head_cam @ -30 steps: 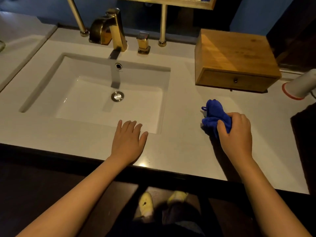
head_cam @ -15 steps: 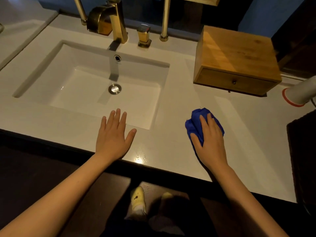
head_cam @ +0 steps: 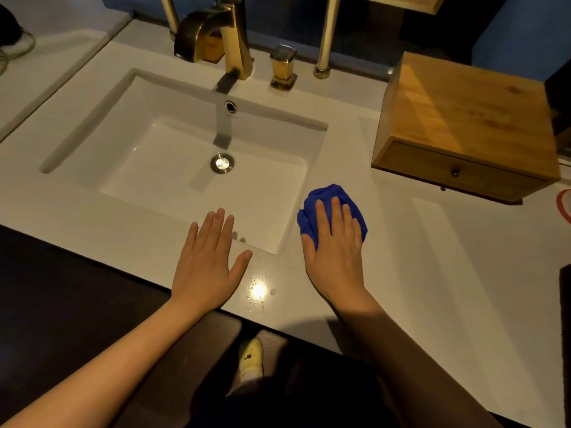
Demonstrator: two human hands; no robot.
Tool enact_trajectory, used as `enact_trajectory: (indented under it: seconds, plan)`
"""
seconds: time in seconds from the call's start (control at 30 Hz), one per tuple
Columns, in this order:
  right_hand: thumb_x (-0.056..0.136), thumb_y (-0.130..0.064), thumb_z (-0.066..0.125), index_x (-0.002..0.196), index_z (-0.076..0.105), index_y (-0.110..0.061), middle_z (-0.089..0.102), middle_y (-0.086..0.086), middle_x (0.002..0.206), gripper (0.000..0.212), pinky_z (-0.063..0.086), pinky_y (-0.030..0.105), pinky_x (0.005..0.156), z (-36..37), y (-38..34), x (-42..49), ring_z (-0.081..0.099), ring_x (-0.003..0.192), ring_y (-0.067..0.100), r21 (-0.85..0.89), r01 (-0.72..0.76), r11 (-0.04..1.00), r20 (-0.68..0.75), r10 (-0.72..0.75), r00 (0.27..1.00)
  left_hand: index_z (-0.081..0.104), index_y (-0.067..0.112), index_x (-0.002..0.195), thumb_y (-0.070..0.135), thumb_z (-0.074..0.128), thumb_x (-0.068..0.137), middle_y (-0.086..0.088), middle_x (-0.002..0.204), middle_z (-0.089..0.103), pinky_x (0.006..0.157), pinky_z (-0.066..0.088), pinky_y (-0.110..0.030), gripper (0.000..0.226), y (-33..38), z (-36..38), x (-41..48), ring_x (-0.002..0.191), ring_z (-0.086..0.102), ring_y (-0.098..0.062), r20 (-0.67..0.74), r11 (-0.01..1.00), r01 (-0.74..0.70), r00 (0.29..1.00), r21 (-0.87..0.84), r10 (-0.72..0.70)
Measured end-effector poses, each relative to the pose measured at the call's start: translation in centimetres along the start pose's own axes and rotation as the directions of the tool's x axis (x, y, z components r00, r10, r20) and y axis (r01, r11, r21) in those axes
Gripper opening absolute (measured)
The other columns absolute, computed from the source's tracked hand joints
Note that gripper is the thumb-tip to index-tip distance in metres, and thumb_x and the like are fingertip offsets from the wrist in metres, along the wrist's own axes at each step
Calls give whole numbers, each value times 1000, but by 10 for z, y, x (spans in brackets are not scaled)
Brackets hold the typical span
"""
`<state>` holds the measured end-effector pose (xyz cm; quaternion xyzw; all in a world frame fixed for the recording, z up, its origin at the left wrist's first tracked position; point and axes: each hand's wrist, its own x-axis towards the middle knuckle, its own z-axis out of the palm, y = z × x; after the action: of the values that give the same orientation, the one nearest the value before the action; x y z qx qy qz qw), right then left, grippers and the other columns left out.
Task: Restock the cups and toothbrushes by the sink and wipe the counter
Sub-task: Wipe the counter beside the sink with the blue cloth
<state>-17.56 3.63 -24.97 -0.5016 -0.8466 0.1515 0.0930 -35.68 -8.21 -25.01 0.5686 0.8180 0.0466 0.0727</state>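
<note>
Right hand [head_cam: 335, 251] flat, pressing blue cloth [head_cam: 332, 197] on tabletop [head_cam: 432, 273] right of sink [head_cam: 173, 143]; left hand [head_cam: 207, 261] spread, empty. Overlap strokes, catch droplets [head_cam: 258, 291] lower center.

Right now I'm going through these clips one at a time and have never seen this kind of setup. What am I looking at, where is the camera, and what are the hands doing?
No machine here: a person works with bare hands, and the one camera sits on their head, looking forward and down, so the arms enter from the bottom edge.

The surface is a white bathroom counter with a sunken sink, a gold faucet behind it and a wooden drawer box on the right.

The right hand lies flat on a bunched blue cloth, pressing it to the counter beside the sink's front right corner, as for wiping. The left hand is open and empty, at the counter's front edge. A few water drops glint between the hands. No cups or toothbrushes are in view.
</note>
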Motion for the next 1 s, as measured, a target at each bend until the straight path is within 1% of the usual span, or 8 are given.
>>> enact_trajectory:
  seconds: [0.13, 0.27, 0.4, 0.5, 0.57, 0.7, 0.87, 1.0]
  plan:
    - [96, -28, 39, 147, 22, -14, 22, 13, 156, 56, 11, 44, 117, 7, -13, 26, 16, 145, 32, 15, 51, 999, -14, -51, 999, 8, 13, 146, 60, 8, 87, -5, 155, 4, 117, -3, -38, 75, 1, -1, 2, 142, -3, -14, -1, 1000, -3, 1000, 11, 3]
    - [95, -21, 42, 138, 42, -12, 39, 10, 148, 44, 19, 41, 116, 7, -24, 50, 28, 139, 30, 45, 116, 992, -22, -115, 993, 11, 12, 146, 60, 9, 87, -7, 156, 9, 117, -2, -38, 76, 1, -1, 2, 142, 0, -16, -7, 1000, -3, 1000, 14, 3]
    - [96, -21, 37, 128, 49, -18, 51, 2, 131, 34, 27, 32, 99, -6, -31, 78, 37, 119, 25, 73, 127, 989, -21, -126, 992, 8, 14, 147, 60, 9, 88, -6, 157, 8, 117, -4, -37, 75, 0, -1, 1, 142, -2, -14, -7, 1000, 0, 1000, 15, 0]
    - [94, -20, 41, 125, 52, -18, 56, 5, 125, 33, 29, 28, 89, -40, -14, 84, 43, 111, 26, 281, 106, 954, -167, -60, 984, 7, 15, 146, 60, 9, 88, -4, 157, 7, 117, -4, -37, 74, 0, 0, 1, 142, -4, -13, -11, 1000, 4, 1000, 15, -4]
    - [92, -20, 45, 123, 52, -18, 58, 4, 123, 33, 32, 30, 91, -60, 13, 79, 45, 111, 26, 278, 124, 953, -241, -56, 969, 9, 15, 146, 60, 9, 88, -5, 156, 9, 117, -2, -38, 74, 0, 0, 1, 142, -2, -13, -17, 1000, -1, 1000, 10, 1]
    - [90, -21, 52, 135, 45, -16, 51, 8, 136, 46, 33, 38, 103, -57, 58, 56, 43, 124, 29, 96, 111, 989, -19, -110, 994, 10, 14, 146, 61, 8, 87, -5, 156, 7, 117, -2, -38, 76, 0, -2, 1, 142, -1, -15, -22, 1000, -4, 1000, 2, 4]
    - [97, -38, 37, 147, 28, -22, 27, 5, 155, 53, 13, 39, 117, -33, 52, 50, 20, 143, 24, 23, 102, 994, 35, -103, 994, 0, 15, 146, 61, 9, 86, 0, 153, -10, 114, -12, -31, 75, -2, -6, 3, 139, -15, -12, 29, 995, -23, 999, -92, 26]
    - [98, -35, 34, 146, 28, -22, 27, 5, 155, 50, 11, 36, 116, -18, 20, 10, 21, 144, 24, 51, 157, 986, 71, -160, 985, 7, 10, 146, 53, 15, 89, -8, 156, 0, 114, -7, -34, 72, -27, -18, -1, 141, -9, -15, -18, 997, 50, 999, -63, -51]
